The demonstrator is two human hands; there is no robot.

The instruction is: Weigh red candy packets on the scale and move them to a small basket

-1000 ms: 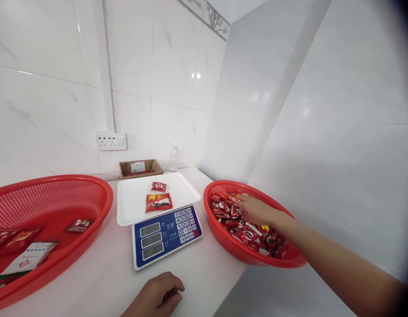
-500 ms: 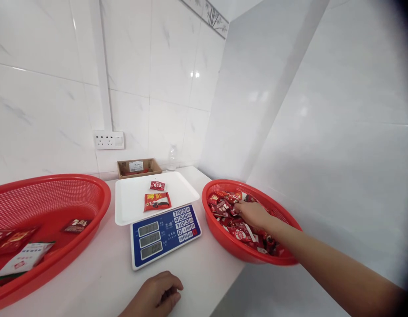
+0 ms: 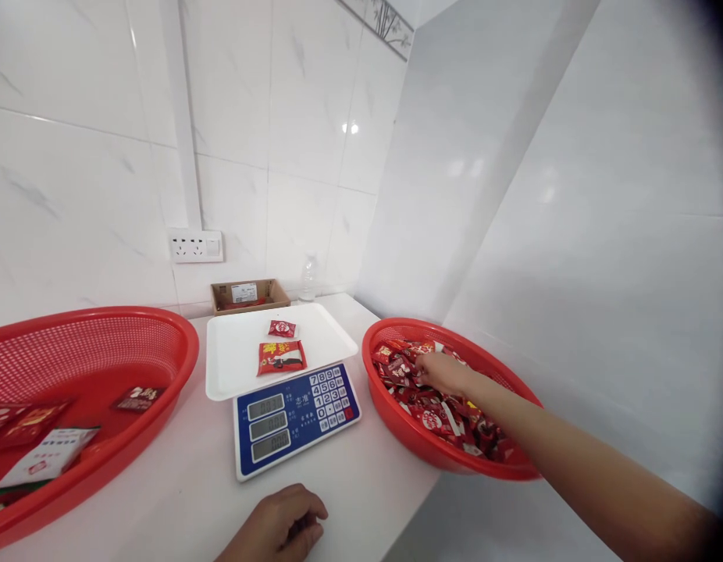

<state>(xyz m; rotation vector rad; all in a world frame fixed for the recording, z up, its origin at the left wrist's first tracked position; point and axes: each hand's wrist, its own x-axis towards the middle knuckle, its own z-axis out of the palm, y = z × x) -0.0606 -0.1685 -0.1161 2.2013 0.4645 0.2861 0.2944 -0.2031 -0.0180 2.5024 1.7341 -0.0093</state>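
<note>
My right hand (image 3: 446, 373) reaches into the right red plastic basket (image 3: 390, 410), which is full of small red snack packets (image 3: 435, 420). Its fingers are bent together down among the packets, touching them, and what they grip is hidden. Loosely curled, my left hand (image 3: 283, 524) rests on the white table in front of the scale, thumb apart from the fingers and nothing in it. On the white pan (image 3: 233, 355) of the digital scale (image 3: 300, 417) lie a larger red and yellow packet (image 3: 281, 358) and a smaller dark red packet (image 3: 282, 329) behind it.
At the left stands another red basket (image 3: 177, 367) with a few packets, among them a white packet (image 3: 48, 457). Behind the scale are a cardboard box (image 3: 250, 297) and a clear plastic bottle (image 3: 308, 279). A socket panel (image 3: 196, 246) is on the tiled wall.
The view has shifted slightly. My right hand has moved very little within the packets, and my left hand stays on the table. The packets on the pan lie as before.
</note>
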